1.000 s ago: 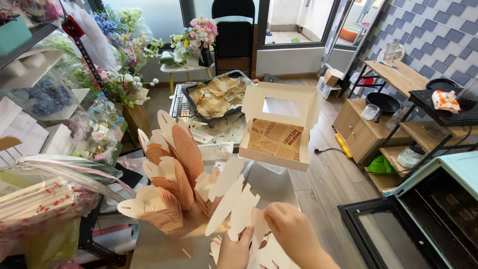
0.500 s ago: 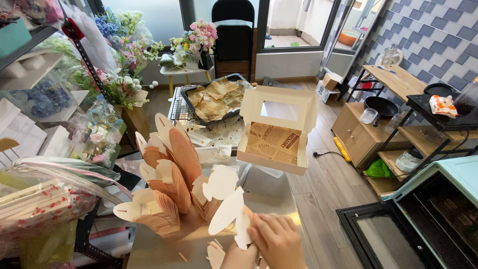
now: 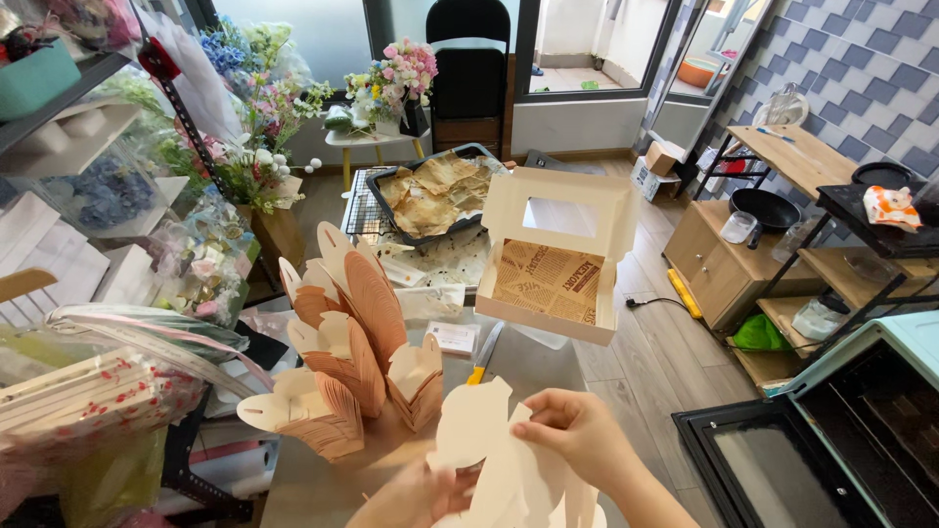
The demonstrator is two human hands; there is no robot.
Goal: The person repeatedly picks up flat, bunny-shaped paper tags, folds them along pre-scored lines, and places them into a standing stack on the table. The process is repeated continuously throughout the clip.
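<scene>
Bright daylight comes from the windows at the back; shadows are soft, edges bend outward, focus is sharp.

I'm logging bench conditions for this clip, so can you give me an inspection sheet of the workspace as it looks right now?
Surface: grey worktable, crowded.
Job's things: flat white die-cut card blanks held in both hands; folded brown scalloped paper boxes stand to the left.
Clutter: open windowed pastry box with printed liner; yellow-handled knife; tray of flatbreads.
Grippers: right hand pinches a blank's edge; left hand supports from beneath.
Cables: black cord on the floor.
Surroundings: flower bouquets, black chair, oven with open door, shelving with pans.
</scene>
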